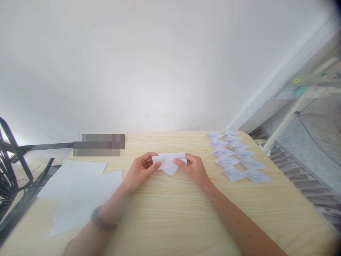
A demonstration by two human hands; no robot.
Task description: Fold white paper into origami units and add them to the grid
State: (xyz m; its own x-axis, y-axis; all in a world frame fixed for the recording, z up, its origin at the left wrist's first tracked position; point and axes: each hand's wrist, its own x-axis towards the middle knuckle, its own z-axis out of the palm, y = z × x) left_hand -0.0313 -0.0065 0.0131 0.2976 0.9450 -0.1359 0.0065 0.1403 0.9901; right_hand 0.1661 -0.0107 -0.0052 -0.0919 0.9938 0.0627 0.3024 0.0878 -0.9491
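1. The left hand (142, 168) grips the left end of a folded sheet of white paper (167, 162), its thumb pressed flat on the near face and its other fingers curled behind.
2. The right hand (194, 170) pinches the same paper near its right end, thumb on the face, fingers behind.
3. This paper is held between both hands above the middle of the wooden-topped table (170, 217); it has a straight upper edge and a pointed flap hanging at the lower centre.
4. A dark bracelet (102, 219) circles the left wrist.
5. Flat white sheets (80, 193) overlap on the table's left side, beside the left forearm.
6. Ten pointed folded-paper pieces (230, 174) lie in two columns on the right.
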